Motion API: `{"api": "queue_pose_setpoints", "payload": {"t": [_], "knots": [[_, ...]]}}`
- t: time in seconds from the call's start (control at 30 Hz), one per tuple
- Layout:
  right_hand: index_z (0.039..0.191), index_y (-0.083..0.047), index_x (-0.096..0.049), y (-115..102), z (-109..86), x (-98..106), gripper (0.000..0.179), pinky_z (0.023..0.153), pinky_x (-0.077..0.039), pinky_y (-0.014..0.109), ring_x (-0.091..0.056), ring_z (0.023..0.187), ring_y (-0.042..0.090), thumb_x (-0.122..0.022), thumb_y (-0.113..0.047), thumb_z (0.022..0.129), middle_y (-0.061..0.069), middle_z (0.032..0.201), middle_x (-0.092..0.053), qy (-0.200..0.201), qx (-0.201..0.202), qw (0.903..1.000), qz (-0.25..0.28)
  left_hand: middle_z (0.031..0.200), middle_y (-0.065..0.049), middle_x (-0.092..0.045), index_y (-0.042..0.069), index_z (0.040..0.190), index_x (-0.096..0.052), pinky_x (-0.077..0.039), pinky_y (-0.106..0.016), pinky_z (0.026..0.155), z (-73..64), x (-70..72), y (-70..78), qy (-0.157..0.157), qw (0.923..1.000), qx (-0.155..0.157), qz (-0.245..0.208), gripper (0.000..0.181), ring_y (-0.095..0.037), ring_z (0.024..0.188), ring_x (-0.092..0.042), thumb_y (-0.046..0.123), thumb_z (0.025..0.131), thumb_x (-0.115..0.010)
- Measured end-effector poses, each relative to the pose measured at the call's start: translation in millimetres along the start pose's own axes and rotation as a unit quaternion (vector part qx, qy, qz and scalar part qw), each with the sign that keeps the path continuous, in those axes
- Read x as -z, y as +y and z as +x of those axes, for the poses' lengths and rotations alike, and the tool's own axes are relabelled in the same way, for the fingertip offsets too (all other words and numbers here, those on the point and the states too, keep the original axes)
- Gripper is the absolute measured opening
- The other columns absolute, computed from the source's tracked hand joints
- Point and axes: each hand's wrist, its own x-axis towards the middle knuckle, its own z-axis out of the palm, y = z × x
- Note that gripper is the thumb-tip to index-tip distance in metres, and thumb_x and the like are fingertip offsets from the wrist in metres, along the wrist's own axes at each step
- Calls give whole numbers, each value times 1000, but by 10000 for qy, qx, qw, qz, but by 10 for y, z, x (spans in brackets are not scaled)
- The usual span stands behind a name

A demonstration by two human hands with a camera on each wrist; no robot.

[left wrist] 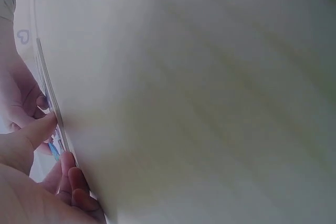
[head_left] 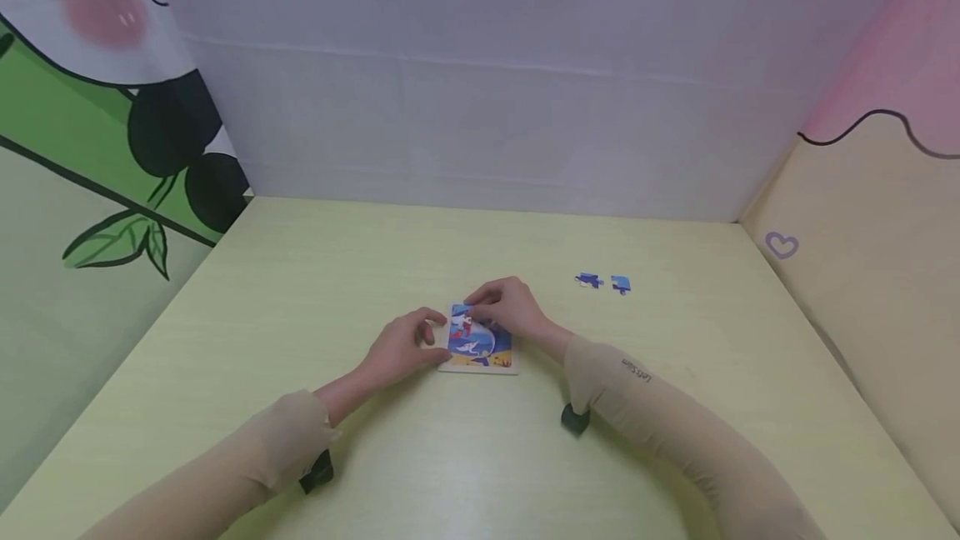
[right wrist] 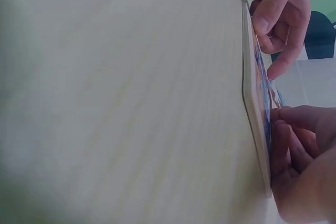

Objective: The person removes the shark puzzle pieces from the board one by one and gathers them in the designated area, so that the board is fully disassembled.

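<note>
A small jigsaw puzzle board (head_left: 482, 370) with a pale rim and a blue sea picture lies on the table. My left hand (head_left: 399, 344) holds its left side, thumb by the near corner and curled fingers farther up; in the left wrist view, the thumb (left wrist: 42, 129) touches the rim. My right hand (head_left: 513, 307) reaches over the far part of the board. Its thumb and index finger pinch a puzzle piece (right wrist: 275, 95), which looks slightly raised in the right wrist view. The right fingers hide the board's far right part.
Two loose blue puzzle pieces, one darker (head_left: 589, 281) and one lighter (head_left: 621, 283), lie on the table (head_left: 450, 457) beyond the right hand. A plain pale backdrop (head_left: 465, 132) rises behind the table, with printed cloths on the left (head_left: 112, 148) and right (head_left: 877, 215).
</note>
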Motion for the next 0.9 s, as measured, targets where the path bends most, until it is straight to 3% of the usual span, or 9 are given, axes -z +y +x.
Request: {"api": "queue_pose_setpoints", "payload": {"t": [0.33, 0.57, 0.9], "knots": [[103, -19, -78, 61, 21, 151, 15, 63, -50, 24, -64, 77, 14, -74, -20, 88, 2, 105, -76, 169, -161, 9994, 262, 87, -4, -60, 10, 126, -61, -39, -27, 70, 14, -7, -2, -47, 9999, 30, 147, 52, -16, 78, -50, 20, 80, -81], [106, -20, -77, 219, 67, 450, 17, 69, -51, 24, -65, 84, 14, -73, -23, 90, 1, 108, -75, 344, -55, 9992, 193, 87, -3, -59, 14, 126, -62, -39, -27, 68, 27, -17, 35, -106, 9991, 166, 386, 53, -17, 77, -50, 25, 79, -83], [107, -17, -75, 555, 160, 920, 17, 70, -52, 27, -64, 88, 19, -71, -24, 91, 4, 113, -73, 784, -55, 9968, -137, 87, -3, -59, 16, 134, -60, -38, -27, 66, 21, -19, 34, -85, 9985, 82, 531, 62, -17, 77, -49, 26, 78, -84]]}}
